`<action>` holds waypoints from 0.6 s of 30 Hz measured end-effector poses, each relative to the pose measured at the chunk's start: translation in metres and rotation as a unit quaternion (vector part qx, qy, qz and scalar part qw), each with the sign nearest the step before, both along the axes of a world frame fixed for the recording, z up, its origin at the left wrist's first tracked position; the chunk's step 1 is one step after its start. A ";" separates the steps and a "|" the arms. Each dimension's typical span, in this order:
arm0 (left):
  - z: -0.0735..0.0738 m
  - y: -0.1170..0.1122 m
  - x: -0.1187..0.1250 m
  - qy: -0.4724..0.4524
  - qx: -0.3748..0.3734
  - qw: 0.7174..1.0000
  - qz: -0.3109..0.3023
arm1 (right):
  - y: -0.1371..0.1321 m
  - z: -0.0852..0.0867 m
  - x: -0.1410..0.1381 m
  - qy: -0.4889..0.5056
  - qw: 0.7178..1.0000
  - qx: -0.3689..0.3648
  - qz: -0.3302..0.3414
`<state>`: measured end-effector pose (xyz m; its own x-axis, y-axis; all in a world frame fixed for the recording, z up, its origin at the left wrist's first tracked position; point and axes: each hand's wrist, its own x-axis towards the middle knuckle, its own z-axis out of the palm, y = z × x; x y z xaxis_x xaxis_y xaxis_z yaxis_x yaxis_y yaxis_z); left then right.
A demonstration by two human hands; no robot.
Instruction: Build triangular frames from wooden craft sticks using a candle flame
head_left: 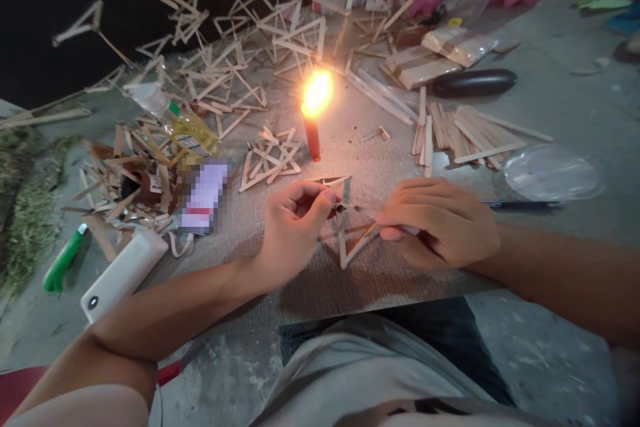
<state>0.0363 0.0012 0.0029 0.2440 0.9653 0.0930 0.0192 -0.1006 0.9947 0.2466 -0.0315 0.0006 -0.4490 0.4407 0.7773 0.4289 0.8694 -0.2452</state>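
My left hand [293, 230] is closed in a pinch on the top corner of a wooden stick triangle [353, 243] that lies on a grey board [350, 287]. My right hand [440, 220] is closed too, fingers curled around a thin white stick-like thing whose tip touches the triangle's right side. Another stick triangle [334, 181] lies just beyond my hands. A lit red candle [313, 137] stands on the board behind them, its flame bright.
Many glued stick triangles [270, 160] are scattered at the back and left. Loose sticks [465, 133], packets of sticks [420, 67], a clear lid [553, 173], a pen [523, 204], a yellow bottle [195, 127], a white power bank [125, 273] and a green lighter [63, 260] surround the board.
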 end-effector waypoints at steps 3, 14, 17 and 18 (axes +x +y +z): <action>0.000 0.000 0.000 -0.005 -0.001 1.000 0.002 | 0.001 -0.001 -0.002 0.000 0.999 -0.010 0.048; 0.001 0.000 0.000 -0.006 -0.009 1.000 0.006 | 0.001 -0.006 -0.004 0.028 0.998 -0.012 0.050; 0.001 -0.001 0.000 -0.012 -0.009 1.000 0.003 | 0.001 -0.005 -0.004 0.032 0.999 0.004 0.011; 0.001 -0.001 0.000 -0.011 -0.010 1.000 0.001 | 0.001 -0.004 -0.004 0.024 1.000 0.001 0.004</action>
<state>0.0365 0.0004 0.0034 0.2402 0.9675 0.0795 -0.0035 -0.0810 0.9967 0.2425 -0.0307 -0.0038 -0.4146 0.4353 0.7991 0.4105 0.8732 -0.2627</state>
